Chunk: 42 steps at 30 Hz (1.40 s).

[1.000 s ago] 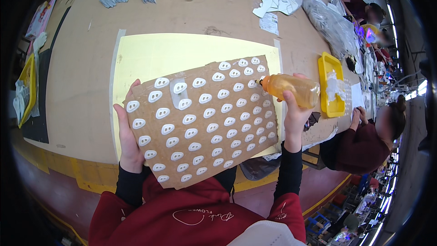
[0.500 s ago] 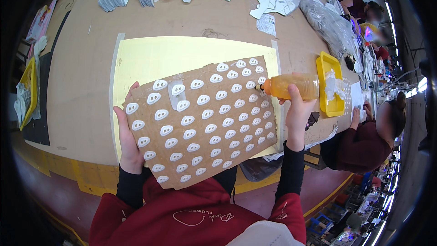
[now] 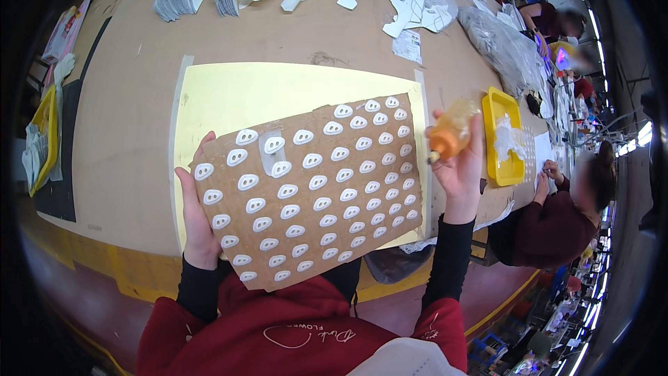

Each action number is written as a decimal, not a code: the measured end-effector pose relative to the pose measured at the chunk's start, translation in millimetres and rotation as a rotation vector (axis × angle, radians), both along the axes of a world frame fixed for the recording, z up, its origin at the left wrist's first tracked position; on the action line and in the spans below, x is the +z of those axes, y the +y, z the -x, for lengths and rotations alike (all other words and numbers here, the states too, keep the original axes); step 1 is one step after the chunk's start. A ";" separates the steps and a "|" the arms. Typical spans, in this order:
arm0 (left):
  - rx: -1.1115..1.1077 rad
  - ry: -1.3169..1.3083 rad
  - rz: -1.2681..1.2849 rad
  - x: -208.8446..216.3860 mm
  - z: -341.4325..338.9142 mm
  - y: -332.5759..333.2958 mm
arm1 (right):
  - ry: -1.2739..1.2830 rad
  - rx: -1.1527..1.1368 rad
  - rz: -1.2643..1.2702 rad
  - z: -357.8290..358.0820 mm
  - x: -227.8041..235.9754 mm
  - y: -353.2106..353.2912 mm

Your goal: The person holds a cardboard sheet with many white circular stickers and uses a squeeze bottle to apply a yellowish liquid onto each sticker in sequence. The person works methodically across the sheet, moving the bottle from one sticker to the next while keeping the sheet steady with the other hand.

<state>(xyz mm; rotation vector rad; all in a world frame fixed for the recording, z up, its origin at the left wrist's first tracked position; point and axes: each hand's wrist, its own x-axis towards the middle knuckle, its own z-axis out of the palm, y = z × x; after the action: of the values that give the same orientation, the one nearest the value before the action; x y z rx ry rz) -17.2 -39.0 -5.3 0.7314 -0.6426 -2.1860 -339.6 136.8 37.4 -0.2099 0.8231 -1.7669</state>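
Your brown cardboard sheet — studded with rows of white oval pieces — tilts up toward two o'clock; the orange-capped bottle sits at its three o'clock.

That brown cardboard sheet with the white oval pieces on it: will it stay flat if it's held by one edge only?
Probably mostly. The cardboard sheet looks flat while the left hand grips only its left edge, so it seems fairly stiff and light. The far side near the right hand and bottle might sag a little. The white oval pieces sit in neat rows, so they seem stuck on.
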 end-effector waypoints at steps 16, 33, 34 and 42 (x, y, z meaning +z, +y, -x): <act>-0.018 0.065 -0.031 -1.8 -0.5 0.2 | 1.002 -0.573 -0.151 -35.5 -14.3 -18.7; -0.036 0.006 0.035 -2.8 -1.0 -1.5 | 1.090 -0.645 -0.131 -50.7 -16.3 -19.2; -0.039 0.010 0.035 -2.7 -1.2 -1.7 | 1.102 -0.632 -0.117 -53.0 -15.6 -20.6; -0.040 0.096 0.019 -2.3 -2.3 -0.7 | 1.204 -0.571 -0.101 -62.6 -12.0 -25.5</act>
<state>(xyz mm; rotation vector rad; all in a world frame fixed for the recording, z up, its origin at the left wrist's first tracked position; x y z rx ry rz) -14.9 -39.8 -7.6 0.6041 -0.6323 -2.2340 -277.0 111.3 25.4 -1.1259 1.9609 -2.0391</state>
